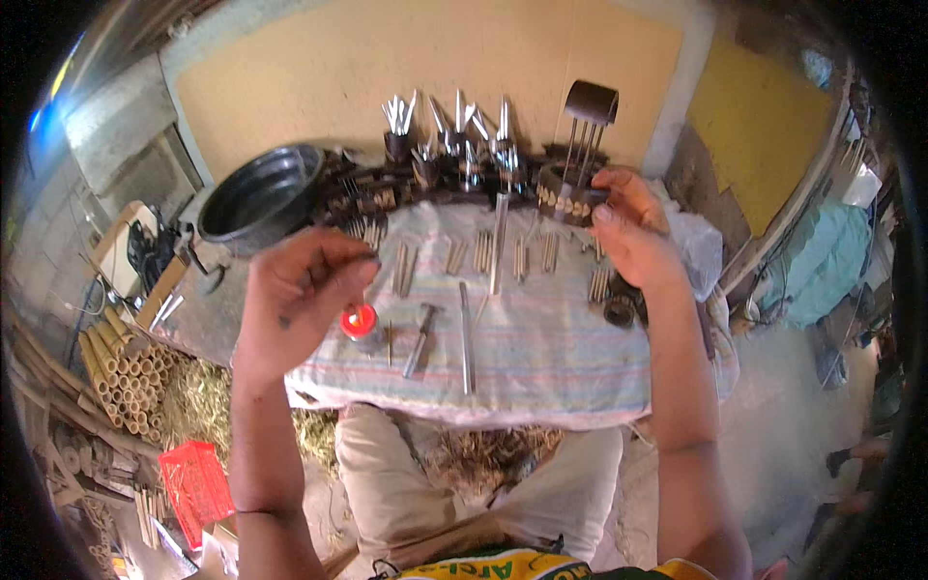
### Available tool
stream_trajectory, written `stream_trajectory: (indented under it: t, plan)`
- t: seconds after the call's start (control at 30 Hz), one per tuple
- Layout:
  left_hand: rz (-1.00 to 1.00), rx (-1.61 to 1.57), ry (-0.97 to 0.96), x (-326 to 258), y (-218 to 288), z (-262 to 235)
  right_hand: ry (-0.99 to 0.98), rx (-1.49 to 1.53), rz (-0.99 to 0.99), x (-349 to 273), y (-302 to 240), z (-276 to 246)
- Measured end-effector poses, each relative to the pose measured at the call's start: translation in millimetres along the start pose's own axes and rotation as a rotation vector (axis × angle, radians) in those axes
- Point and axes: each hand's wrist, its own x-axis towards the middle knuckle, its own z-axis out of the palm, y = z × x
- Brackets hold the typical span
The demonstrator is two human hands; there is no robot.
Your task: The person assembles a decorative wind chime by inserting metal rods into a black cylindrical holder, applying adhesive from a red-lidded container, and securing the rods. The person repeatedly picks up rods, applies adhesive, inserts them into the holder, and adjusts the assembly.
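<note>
My right hand (635, 224) grips the side of a dark round carved piece (564, 202) with a pale patterned band, at the right rear of the cloth-covered table. Thin rods (583, 150) stand up from this piece and carry a curved dark plate (592, 102). Over the table's left side, my left hand (307, 285) is closed, thumb against fingertips. Whatever its fingertips may pinch is too small to make out. Just beyond that hand lies a red-topped jar (359, 322). A hammer-like tool (420, 340) and a metal rod (467, 338) rest on the cloth.
Small bundles of short sticks (483, 253) lie across the striped cloth (541, 358). A black basin (263, 196) stands at the back left, beside dark cups of blades (397, 145). Bamboo tubes (126, 387) and a red crate (196, 491) sit on the floor at left.
</note>
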Motion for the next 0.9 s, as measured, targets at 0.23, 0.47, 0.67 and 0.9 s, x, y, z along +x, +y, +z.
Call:
stream_trajectory:
  t: [0.23,0.47,0.67,0.9]
  plan:
    - [0.375,0.37,0.132,83.8,77.8,-11.3,-0.162,-0.173,-0.19,96.3,-67.9,2.6]
    - [0.541,0.479,-0.036,126.4,102.1,9.1,-0.334,-0.096,-0.216,115.3,-66.8,11.5]
    - [0.648,0.563,-0.096,134.0,101.0,28.7,-0.325,-0.041,-0.202,109.6,-56.5,33.5]
    - [0.73,0.564,-0.157,146.0,101.6,28.9,-0.33,0.013,-0.239,111.3,-57.7,46.7]
